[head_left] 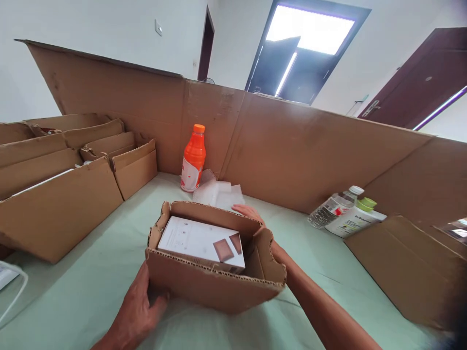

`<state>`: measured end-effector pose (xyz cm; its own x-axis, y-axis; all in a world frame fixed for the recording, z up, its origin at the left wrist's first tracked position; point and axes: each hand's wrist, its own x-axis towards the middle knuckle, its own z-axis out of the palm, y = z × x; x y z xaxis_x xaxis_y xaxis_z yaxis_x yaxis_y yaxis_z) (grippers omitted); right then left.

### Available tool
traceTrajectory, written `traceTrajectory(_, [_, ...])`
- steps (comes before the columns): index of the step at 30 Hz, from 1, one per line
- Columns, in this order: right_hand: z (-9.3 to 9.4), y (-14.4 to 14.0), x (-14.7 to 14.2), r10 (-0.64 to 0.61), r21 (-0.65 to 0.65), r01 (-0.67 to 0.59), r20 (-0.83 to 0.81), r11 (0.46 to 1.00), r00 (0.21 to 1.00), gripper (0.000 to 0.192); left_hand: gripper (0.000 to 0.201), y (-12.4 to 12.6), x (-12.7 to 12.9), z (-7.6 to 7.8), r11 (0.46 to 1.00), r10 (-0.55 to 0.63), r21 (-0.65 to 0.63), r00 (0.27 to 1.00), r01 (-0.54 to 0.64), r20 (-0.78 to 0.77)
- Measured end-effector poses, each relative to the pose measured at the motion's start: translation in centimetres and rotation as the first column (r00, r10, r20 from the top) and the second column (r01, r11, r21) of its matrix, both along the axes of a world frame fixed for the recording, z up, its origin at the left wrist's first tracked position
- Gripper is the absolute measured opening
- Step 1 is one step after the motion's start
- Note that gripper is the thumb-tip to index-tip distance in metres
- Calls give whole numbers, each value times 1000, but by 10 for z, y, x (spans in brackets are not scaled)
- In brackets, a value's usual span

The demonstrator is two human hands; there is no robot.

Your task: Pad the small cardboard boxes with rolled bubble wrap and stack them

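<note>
A small open cardboard box (215, 294) stands tilted in front of me on the green cloth. Inside it lies a white carton (193, 238) with brown squares printed on its top. My left hand (136, 308) grips the box's near left corner, thumb along the front wall and fingers at the left end. Reaching around the right end, my right hand (251, 213) holds the far side; its fingertips show beyond the back wall and the rest is hidden. Just behind the box are crumpled white translucent sheets (222, 193).
An orange bottle (194, 158) stands behind the sheets. Divided cardboard boxes (62, 209) fill the left. At right are a clear bottle (333, 209), a white green-capped container (352, 221) and another cardboard box (404, 267). A cardboard wall (292, 150) runs along the back.
</note>
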<state>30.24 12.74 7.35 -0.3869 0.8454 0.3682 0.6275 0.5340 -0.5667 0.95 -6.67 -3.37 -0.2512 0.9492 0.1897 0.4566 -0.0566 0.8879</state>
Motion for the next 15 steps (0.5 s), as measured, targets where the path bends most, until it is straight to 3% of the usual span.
traceTrajectory(4, [-11,78,-57,158,-11,-158,73,987,985,51,49,-4,5,-19,996,86,-2,996,-86,-10])
traceTrajectory(8, [-21,115,-90,129,-3,-129,9,992,992,20,50,-7,7,-25,992,116,-36,993,-117,-26])
traceTrajectory(11, [-9,112,-72,55,33,-52,-99,998,994,36,48,-7,7,-24,995,94,-16,995,-95,-32])
traceTrajectory(15, [16,60,-9,14,99,1,-154,995,988,37,41,-3,4,-18,997,77,14,996,-77,-44])
